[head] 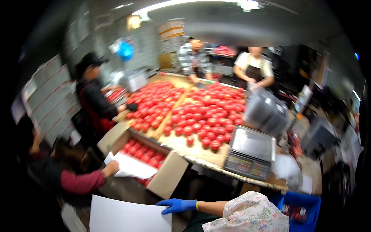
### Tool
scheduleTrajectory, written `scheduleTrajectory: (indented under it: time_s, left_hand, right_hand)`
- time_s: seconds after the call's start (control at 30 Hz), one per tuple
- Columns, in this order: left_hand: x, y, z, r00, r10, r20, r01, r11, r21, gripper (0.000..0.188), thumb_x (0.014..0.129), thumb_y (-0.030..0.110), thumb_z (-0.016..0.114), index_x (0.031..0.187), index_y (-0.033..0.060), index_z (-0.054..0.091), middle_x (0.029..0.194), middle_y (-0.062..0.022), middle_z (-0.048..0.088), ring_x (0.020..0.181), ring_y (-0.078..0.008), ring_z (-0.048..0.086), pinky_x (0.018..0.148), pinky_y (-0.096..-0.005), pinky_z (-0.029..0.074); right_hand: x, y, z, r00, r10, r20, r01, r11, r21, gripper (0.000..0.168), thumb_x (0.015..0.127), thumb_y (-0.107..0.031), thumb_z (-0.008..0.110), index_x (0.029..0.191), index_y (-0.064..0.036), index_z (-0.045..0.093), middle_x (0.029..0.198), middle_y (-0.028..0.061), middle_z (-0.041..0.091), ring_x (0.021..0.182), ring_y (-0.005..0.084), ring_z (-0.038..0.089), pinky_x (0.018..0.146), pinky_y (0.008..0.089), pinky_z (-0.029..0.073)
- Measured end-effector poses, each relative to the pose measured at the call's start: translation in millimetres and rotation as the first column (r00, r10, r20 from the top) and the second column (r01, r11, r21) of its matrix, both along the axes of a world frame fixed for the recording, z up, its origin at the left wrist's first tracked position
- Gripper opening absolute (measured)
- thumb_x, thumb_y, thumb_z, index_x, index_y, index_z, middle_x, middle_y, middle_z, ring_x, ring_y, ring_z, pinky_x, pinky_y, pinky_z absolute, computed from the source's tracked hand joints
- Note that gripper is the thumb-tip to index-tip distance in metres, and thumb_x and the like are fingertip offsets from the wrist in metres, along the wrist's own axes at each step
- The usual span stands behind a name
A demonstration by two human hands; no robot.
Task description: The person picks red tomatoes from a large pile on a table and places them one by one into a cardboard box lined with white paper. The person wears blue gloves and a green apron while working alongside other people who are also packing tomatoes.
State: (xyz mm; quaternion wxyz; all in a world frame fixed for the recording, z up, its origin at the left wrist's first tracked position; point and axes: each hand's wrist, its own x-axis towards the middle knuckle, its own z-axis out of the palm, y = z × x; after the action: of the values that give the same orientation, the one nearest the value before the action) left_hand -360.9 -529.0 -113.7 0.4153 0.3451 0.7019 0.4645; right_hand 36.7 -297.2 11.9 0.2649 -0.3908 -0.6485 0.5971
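My right hand [179, 206], in a blue glove with a yellow cuff, grips the right edge of a large white sheet [130, 216]. This sheet spreads across the lower left of the view, and its near part is cut off by the picture's rim. My left hand is out of view. Beyond the sheet stands an open cardboard box [169, 177] with rows of tomatoes [146, 153] inside. A white paper [134, 166] covers part of those tomatoes. Another person's hand [110, 168], below a dark red sleeve, is at that paper's left edge.
A wooden table [179, 142] bears many loose tomatoes [203, 113], split by a wooden divider [171, 116]. On its near right corner sits a digital scale [250, 152]. Grey bins [266, 110] stand behind it; a blue crate [301, 208] is lower right. Several people surround the table.
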Motion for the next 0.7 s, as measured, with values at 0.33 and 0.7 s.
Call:
scheduleTrajectory:
  time_s: [0.33, 0.7]
  left_hand:
    - [178, 210, 60, 0.809, -0.454, 0.372, 0.517, 0.852, -0.083, 0.058, 0.094, 0.032, 0.055, 0.139, 0.0003, 0.037, 0.133, -0.0167, 0.048, 0.116, -0.0287, 0.049, 0.099, -0.0416, 0.041]
    - [420, 219, 161, 0.261, -0.837, -0.481, 0.965, 0.217, 0.148, 0.048, 0.097, 0.013, 0.048, 0.142, 0.0029, 0.035, 0.137, -0.0145, 0.044, 0.121, -0.0250, 0.046, 0.100, -0.0363, 0.042]
  right_hand:
    - [151, -100, -38, 0.722, -0.674, 0.155, 0.674, 0.736, 0.063, 0.053, 0.087, -0.038, 0.061, 0.129, -0.007, 0.054, 0.090, 0.0167, 0.067, 0.066, 0.0200, 0.064, 0.066, 0.0338, 0.052]
    - [287, -258, -20, -0.237, -0.808, -0.539, 0.922, -0.012, -0.387, 0.039, 0.092, -0.023, 0.063, 0.126, -0.005, 0.055, 0.104, 0.0045, 0.066, 0.087, 0.0069, 0.059, 0.071, 0.0225, 0.051]
